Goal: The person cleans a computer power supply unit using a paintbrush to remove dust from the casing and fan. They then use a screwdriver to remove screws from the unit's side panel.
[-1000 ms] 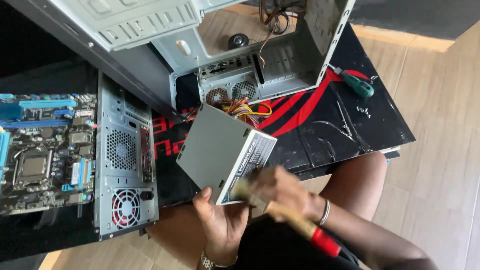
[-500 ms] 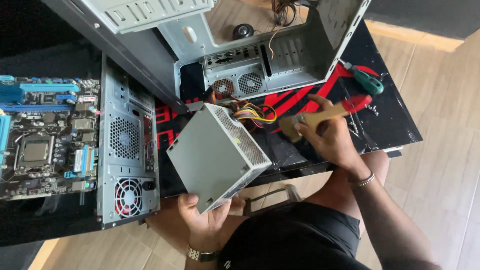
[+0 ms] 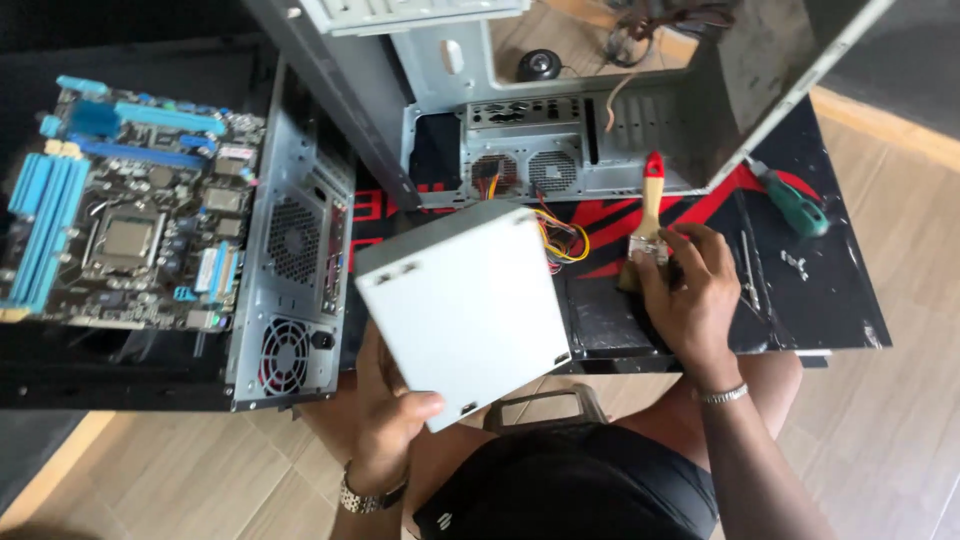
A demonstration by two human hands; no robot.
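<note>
While left hand [image 3: 385,425] grips power supply [image 3: 465,305], thumb atop

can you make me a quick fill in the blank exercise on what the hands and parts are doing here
1. The left hand holds up a grey metal ____ with coloured wires trailing from it.
2. The right hand rests on a brush whose handle tip is ____.
3. The screwdriver on the black mat has a ____ handle.
4. The motherboard lies to the ____ of the upright case.

Missing words: power supply box; red; green; left
</note>
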